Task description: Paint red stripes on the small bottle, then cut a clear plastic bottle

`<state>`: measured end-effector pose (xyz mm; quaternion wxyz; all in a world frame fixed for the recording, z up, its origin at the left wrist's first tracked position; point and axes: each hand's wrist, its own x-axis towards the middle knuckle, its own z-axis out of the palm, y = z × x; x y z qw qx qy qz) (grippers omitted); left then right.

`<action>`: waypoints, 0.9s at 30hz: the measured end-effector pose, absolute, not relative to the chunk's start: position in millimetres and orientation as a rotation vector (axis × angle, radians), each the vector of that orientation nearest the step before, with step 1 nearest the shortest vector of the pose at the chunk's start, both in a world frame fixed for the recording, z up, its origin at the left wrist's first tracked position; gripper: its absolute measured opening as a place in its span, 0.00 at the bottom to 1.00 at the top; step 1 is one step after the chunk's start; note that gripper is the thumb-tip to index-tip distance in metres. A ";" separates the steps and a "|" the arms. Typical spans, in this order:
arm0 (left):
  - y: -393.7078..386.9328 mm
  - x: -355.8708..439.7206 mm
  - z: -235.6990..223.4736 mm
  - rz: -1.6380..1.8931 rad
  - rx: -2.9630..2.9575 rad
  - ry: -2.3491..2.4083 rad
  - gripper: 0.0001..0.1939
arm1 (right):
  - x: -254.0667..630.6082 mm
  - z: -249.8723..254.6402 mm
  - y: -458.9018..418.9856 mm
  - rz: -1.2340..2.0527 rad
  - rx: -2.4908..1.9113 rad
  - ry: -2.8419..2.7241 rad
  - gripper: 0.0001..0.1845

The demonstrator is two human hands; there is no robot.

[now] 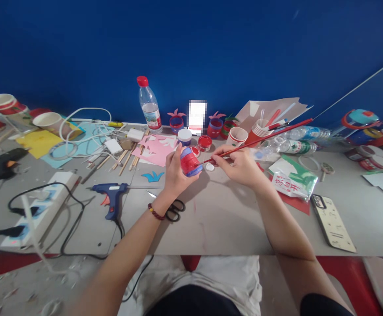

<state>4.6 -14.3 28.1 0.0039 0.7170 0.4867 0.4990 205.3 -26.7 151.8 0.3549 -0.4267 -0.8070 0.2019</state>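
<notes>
My left hand (175,175) is closed round a small cup (189,161) painted red with blue ends, tilted on its side above the table. Between the fingers of my right hand (239,166) is a long red paintbrush (260,141), its tip against the cup's red side. Just behind the cup stand an open jar of red paint (205,143) and a white-lidded paint jar (184,136). A small white cap (210,166) lies below the brush. Black-handled scissors (174,210) rest beside my left wrist, their blades partly hidden by it.
A blue glue gun (110,195) and a white power strip (41,208) with trailing cords lie left. Pink paper (153,149) and a water bottle (150,107) are behind. Paper cups (237,136), lying bottles (296,145) and a phone (333,223) occupy the right side.
</notes>
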 end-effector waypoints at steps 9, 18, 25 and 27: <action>-15.5 5.2 31.2 1.580 2.278 1.501 0.62 | 205.8 142.6 -26.6 0.625 -1.109 -1.950 0.08; -17.5 8.4 31.0 1.596 2.354 1.468 0.59 | 184.5 129.2 -32.9 0.627 -0.995 -2.067 0.06; -18.2 10.0 29.7 1.578 2.395 1.452 0.59 | 180.7 134.7 -36.6 0.577 -1.021 -2.120 0.07; -17.5 9.9 28.1 1.573 2.388 1.465 0.58 | 182.9 138.1 -37.4 0.549 -1.028 -2.129 0.07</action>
